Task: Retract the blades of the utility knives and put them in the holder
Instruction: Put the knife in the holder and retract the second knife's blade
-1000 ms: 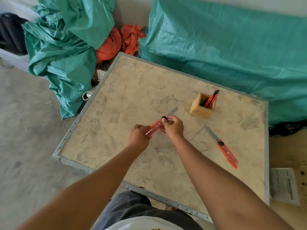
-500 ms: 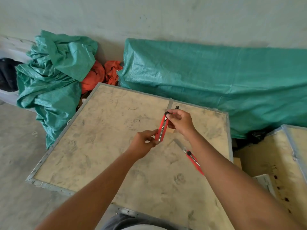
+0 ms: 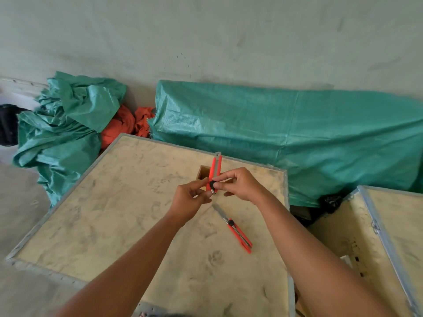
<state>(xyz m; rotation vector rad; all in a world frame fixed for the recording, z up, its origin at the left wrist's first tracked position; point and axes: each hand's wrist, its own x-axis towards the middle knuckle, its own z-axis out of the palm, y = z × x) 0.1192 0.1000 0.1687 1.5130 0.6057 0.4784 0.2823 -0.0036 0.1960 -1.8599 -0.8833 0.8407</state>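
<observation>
Near the centre of the frame, both hands held one red utility knife [image 3: 215, 172] upright. The left hand [image 3: 191, 202] pinched its lower end, and the right hand [image 3: 238, 184] had thumb and finger closed on the black slider. Its blade looked almost fully in. The wooden holder [image 3: 203, 172] stood just behind it, partly hidden. A second knife [image 3: 235, 229] lay lower right on the crate top [image 3: 114, 225] with its blade out. In my judgement, reaching for that one carelessly could cut a finger.
</observation>
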